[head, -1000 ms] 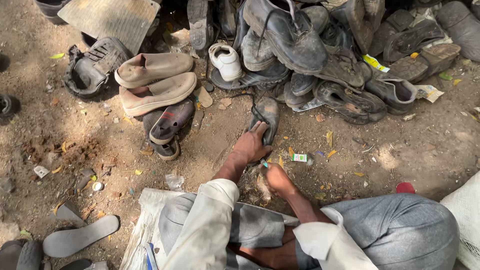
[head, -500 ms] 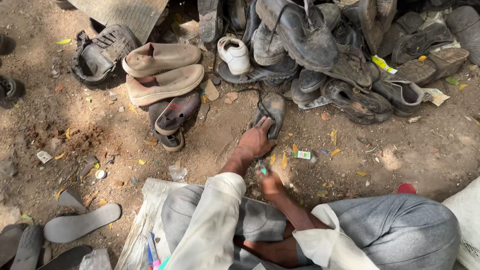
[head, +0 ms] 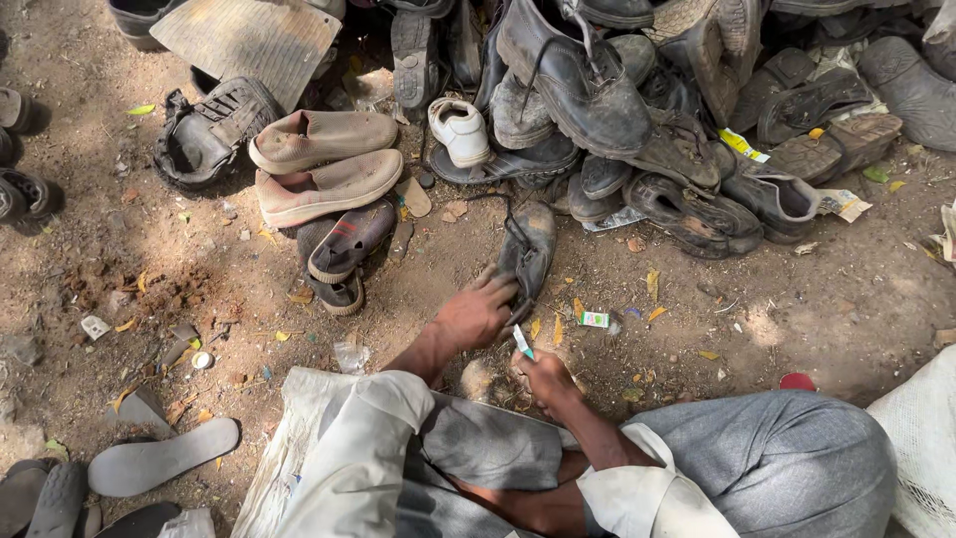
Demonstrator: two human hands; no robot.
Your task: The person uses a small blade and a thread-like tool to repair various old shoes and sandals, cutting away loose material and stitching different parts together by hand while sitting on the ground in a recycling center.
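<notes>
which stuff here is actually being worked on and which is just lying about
In hand:
- left hand on the dark worn shoe
- right hand holding a small tube

Lying about:
- pile of old shoes
- two beige slip-ons
- small white shoe
- grey insole

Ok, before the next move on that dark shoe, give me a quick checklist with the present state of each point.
1. Left hand on the dark shoe: ok, fingers rest on its near end.
2. Shoe lying flat on the dirt: ok, apart from the shoe pile.
3. Right hand has a firm grip on the small tube: ok, fist closed, tube tip pointing at the shoe.
4. Tube open or capped: cannot tell, too small.
5. Tube tip touching the shoe: cannot tell, they look just apart.
6. Small box out of the way: ok, on the dirt to the right of the shoe.
</notes>
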